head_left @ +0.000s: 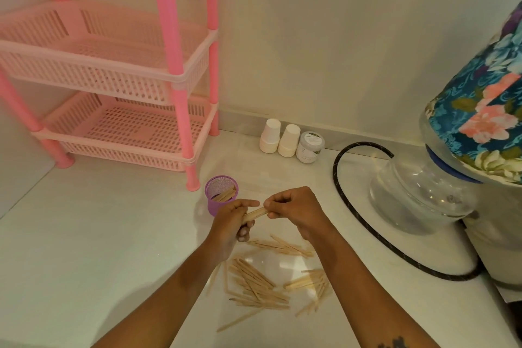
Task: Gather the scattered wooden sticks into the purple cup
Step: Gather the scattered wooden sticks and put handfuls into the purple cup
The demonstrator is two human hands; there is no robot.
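A purple mesh cup [221,194] stands on the white floor with several wooden sticks leaning inside it. Just to its right, my left hand [231,223] grips a small bundle of wooden sticks [254,214], and my right hand [296,213] pinches the bundle's right end. Both hands hover above the floor. Below them many scattered wooden sticks [260,285] lie loose in overlapping heaps, with one stick apart near the bottom.
A pink plastic rack [118,73] stands at the left by the wall. Two white paper cups [279,137] and a small jar [310,147] sit along the baseboard. A water dispenser bottle with floral cover [452,167] and a black hose [353,217] fill the right.
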